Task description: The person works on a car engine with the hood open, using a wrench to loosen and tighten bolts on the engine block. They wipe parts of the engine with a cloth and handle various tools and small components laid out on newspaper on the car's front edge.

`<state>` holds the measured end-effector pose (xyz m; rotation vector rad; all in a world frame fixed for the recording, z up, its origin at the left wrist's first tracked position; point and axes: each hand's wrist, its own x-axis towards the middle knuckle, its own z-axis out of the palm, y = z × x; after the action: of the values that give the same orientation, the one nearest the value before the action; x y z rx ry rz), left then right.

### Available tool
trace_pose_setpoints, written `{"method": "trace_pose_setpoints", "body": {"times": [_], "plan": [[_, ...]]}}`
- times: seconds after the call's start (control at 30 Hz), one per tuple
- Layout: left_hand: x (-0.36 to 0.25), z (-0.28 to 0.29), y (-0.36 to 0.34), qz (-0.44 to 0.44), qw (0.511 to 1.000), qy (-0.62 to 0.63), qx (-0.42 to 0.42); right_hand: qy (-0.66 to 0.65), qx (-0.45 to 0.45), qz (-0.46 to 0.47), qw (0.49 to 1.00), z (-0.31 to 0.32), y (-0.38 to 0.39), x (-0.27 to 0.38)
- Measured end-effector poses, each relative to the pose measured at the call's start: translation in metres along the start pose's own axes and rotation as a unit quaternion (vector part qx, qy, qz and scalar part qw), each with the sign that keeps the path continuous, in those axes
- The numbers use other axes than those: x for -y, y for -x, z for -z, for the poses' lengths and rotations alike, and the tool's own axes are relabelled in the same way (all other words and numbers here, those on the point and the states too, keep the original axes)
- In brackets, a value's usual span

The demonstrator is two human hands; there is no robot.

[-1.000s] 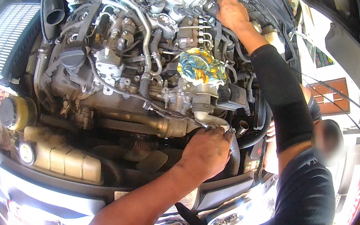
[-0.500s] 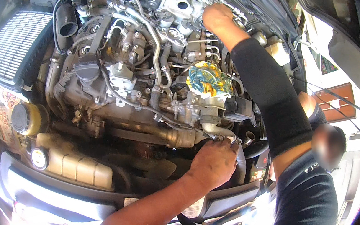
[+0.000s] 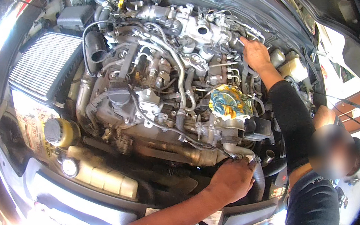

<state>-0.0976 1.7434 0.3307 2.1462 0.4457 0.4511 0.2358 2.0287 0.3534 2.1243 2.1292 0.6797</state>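
My left hand (image 3: 233, 179) is closed at the front of the engine (image 3: 142, 104). Its fingers curl over the end of a metal pipe (image 3: 237, 149), where a ribbed black hose (image 3: 258, 179) joins it. At the engine's far right, my right hand (image 3: 256, 55) is closed beside metal fittings. A short metal piece shows at its thumb, too small to name. A black sleeve (image 3: 292, 119) covers most of that forearm. Between the hands, a yellow and blue patterned cloth (image 3: 230, 101) is stuffed into an engine opening.
A pleated air filter (image 3: 46, 64) lies at the left, next to an open black intake hose (image 3: 97, 50). Nearer are a black-capped reservoir (image 3: 60, 131) and a cream coolant tank (image 3: 101, 176). Another person (image 3: 337, 150) stands at the right edge, below the raised hood (image 3: 335, 3).
The view has shifted, so the engine sits lower and further right. My right hand has tilted, showing its thumb and the metal piece. My left hand stays on the pipe.
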Motion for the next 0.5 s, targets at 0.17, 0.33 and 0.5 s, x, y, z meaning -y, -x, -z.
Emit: {"method": "trace_pose_setpoints", "body": {"times": [0.17, 0.33, 0.5], "plan": [[0.002, -0.005, 0.001, -0.011, 1.0, -0.002, -0.013, -0.055, 0.025, -0.129, 0.99, 0.011, 0.002, 0.011], [0.0, -0.005, 0.001, -0.01, 1.0, -0.002, -0.021, -0.043, 0.08, -0.113, 0.989, 0.022, 0.0, 0.025], [-0.001, -0.001, 0.001, -0.002, 1.0, 0.004, 0.006, -0.102, 0.072, -0.128, 0.984, 0.019, -0.013, 0.032]]}}
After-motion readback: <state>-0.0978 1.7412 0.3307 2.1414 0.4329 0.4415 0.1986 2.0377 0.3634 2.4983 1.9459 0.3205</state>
